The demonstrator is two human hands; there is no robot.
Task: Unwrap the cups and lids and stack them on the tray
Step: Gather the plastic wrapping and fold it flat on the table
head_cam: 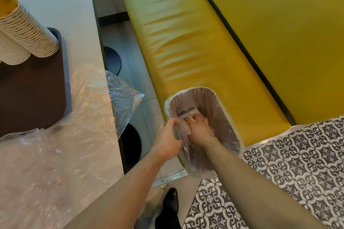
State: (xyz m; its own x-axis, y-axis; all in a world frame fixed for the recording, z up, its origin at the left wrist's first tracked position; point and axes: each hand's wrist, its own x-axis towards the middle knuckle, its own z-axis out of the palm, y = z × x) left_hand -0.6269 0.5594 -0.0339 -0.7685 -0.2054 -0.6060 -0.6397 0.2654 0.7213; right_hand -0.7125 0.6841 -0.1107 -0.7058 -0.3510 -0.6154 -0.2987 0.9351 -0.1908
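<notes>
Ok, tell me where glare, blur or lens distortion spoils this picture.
Head view: wide-angle bending curves the yellow padded bench and white table edge; glare streaks the crumpled clear plastic wrap on the table; soft blur over both hands, left hand and right hand, in the lined waste bin.

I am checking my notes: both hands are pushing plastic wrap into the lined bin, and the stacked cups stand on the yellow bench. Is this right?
Not fully. The head view shows the stacked cups on the brown tray on the table, not on the yellow bench. The rest holds: the left hand and right hand push plastic wrap into the lined bin.
</notes>
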